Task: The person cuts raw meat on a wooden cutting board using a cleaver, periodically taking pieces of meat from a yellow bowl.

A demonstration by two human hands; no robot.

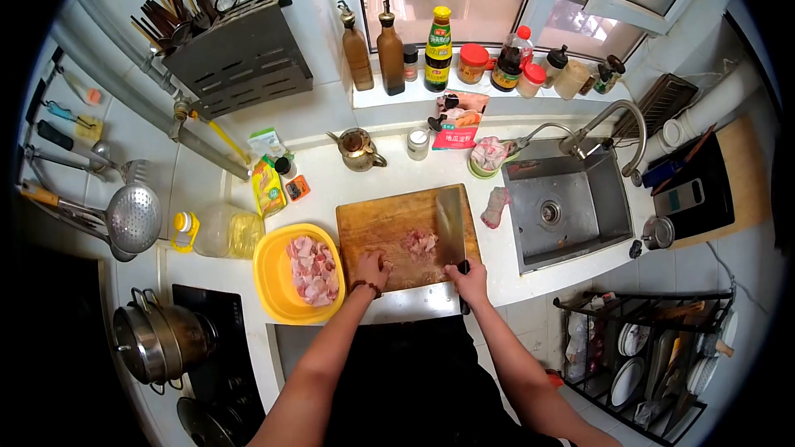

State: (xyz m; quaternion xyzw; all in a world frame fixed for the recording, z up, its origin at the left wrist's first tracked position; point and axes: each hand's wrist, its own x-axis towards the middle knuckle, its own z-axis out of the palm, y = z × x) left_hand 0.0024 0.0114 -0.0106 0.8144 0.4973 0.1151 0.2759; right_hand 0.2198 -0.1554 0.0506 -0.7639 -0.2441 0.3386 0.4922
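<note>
My right hand (470, 281) is closed round the dark handle of a cleaver (450, 219), whose broad blade points away from me over the right side of the wooden cutting board (373, 219). Just left of the blade lies a small heap of chopped raw meat (420, 242). Near the board's front left, my left hand (372, 271) has its fingers curled down at the wood; whatever they hold, if anything, is hidden. Beside that hand stands a yellow basin (273, 306) with raw meat pieces (313, 271) in it.
A steel sink (571, 190) with a faucet is to the right. A cloth-like pinkish item (495, 208) lies between board and sink. Behind the board stand a teapot (358, 150) and a white-lidded jar (418, 146). An oil jug (224, 232) is at left, near the stove (219, 314).
</note>
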